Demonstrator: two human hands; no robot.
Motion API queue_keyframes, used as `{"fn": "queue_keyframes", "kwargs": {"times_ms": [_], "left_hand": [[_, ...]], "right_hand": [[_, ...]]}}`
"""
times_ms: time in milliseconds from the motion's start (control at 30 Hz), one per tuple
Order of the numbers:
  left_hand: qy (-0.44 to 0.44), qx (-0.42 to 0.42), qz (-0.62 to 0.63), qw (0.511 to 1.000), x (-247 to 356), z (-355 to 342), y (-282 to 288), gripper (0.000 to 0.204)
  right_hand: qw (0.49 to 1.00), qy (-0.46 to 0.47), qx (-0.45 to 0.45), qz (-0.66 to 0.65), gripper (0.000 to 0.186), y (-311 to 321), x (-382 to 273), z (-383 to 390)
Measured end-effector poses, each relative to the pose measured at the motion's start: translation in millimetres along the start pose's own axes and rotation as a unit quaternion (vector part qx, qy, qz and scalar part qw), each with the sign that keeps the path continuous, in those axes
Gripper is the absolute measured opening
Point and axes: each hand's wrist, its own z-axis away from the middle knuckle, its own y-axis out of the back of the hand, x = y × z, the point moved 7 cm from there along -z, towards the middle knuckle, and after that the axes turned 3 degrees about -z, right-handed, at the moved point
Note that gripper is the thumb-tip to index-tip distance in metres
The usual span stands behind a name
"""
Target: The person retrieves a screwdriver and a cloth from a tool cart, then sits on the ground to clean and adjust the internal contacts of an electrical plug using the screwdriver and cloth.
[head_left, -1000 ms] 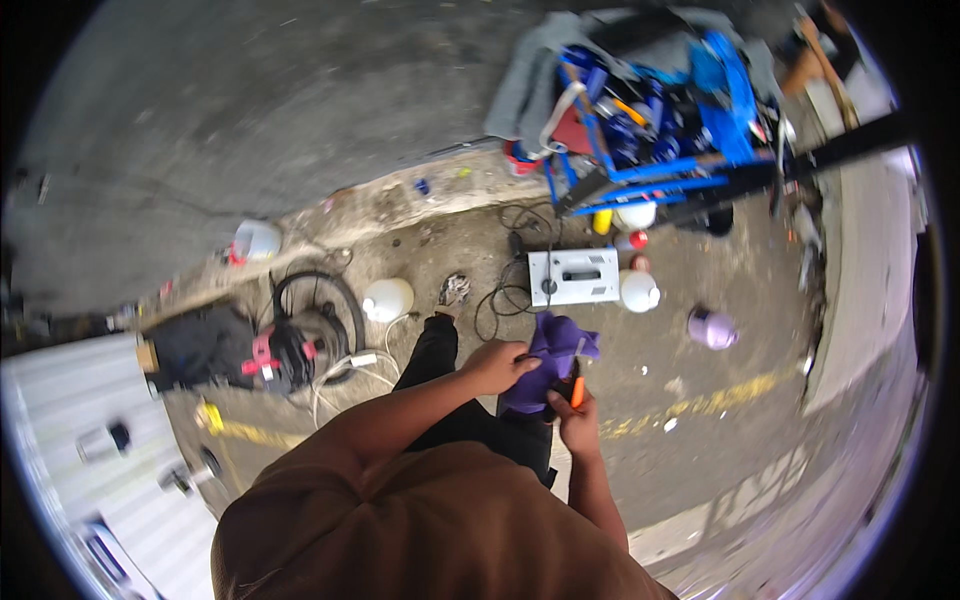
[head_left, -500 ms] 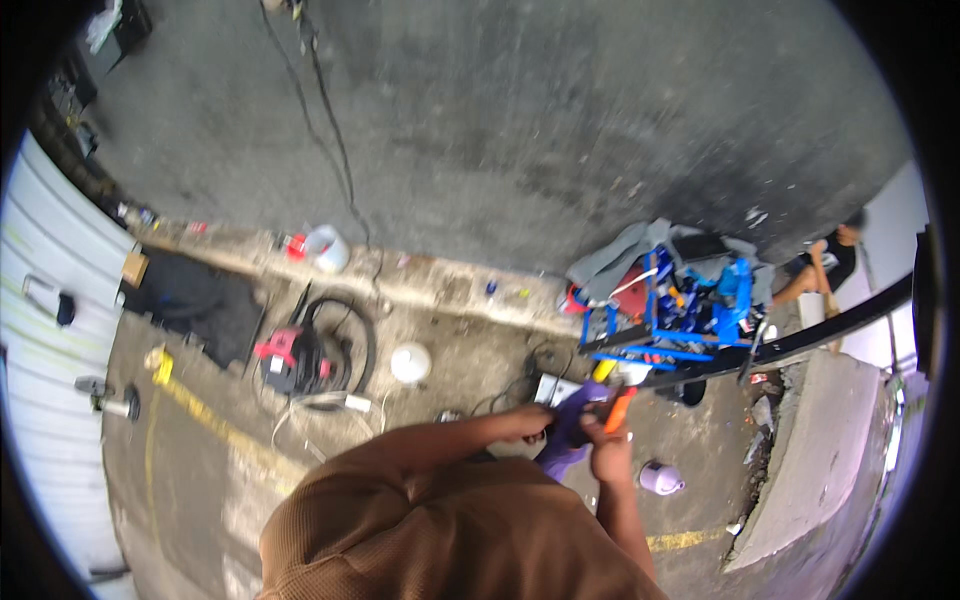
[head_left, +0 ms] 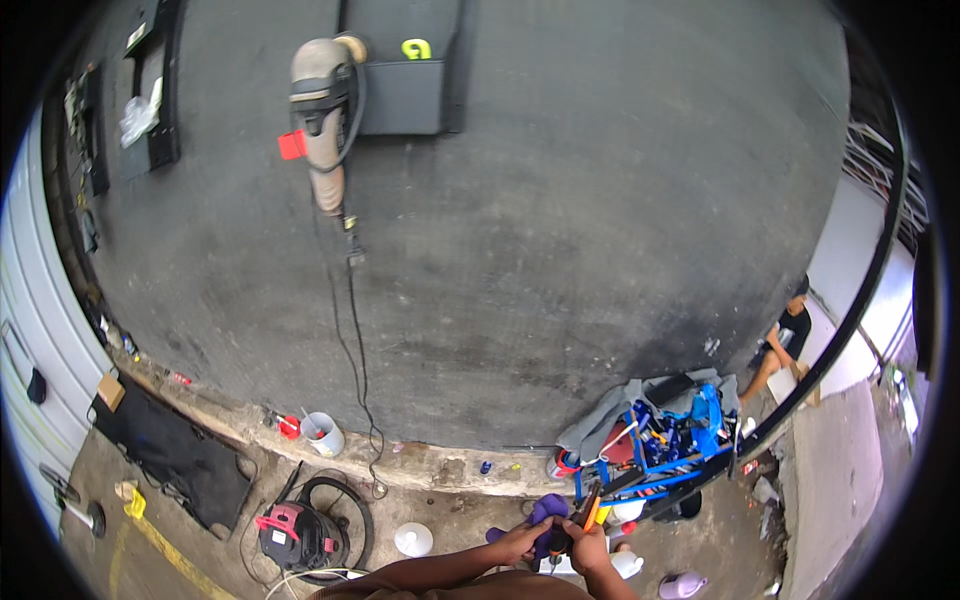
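Two things, neither set down: left hand fingers clamp purple cloth; beside them, right hand grips what seems an orange tool.

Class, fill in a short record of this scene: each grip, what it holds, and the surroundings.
Left grip: closed on purple cloth
Right grip: closed around an orange-and-black tool, partly hidden
Left floor: red-and-black vacuum; white jug to its right
Right side: blue-framed cart, loaded with mixed items
Upper left: corded power tool, cord running downward
Far right: another person, beyond the cart
Unclear: the tool's exact type
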Motion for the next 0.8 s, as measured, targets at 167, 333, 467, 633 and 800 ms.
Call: {"fn": "queue_keyframes", "kwargs": {"times_ms": [167, 333, 467, 633, 800], "left_hand": [[-0.090, 0.106, -0.064, 0.988, 20.2, 15.0, 44.8, 0.048], [-0.295, 0.164, -0.182, 0.924, 62.9, 37.1, 52.2, 0.047], [-0.256, 0.303, -0.294, 0.870, 74.5, 53.7, 82.4, 0.056], [-0.299, 0.384, -0.215, 0.846, 90.7, 80.8, 102.0, 0.055], [-0.304, 0.394, -0.201, 0.844, 115.9, 93.7, 92.9, 0.048]], "right_hand": [[0.989, 0.118, 0.038, 0.084, 0.010, -10.1, -5.4, -13.7], [0.981, 0.170, 0.004, 0.094, 0.025, -52.5, 3.1, -41.3], [0.970, 0.159, -0.051, 0.176, 0.033, -100.4, 3.7, -54.7], [0.964, 0.181, -0.073, 0.178, 0.035, -151.8, -13.0, -57.0], [0.960, 0.222, -0.012, 0.173, 0.029, -166.0, -36.4, -66.4]]}}
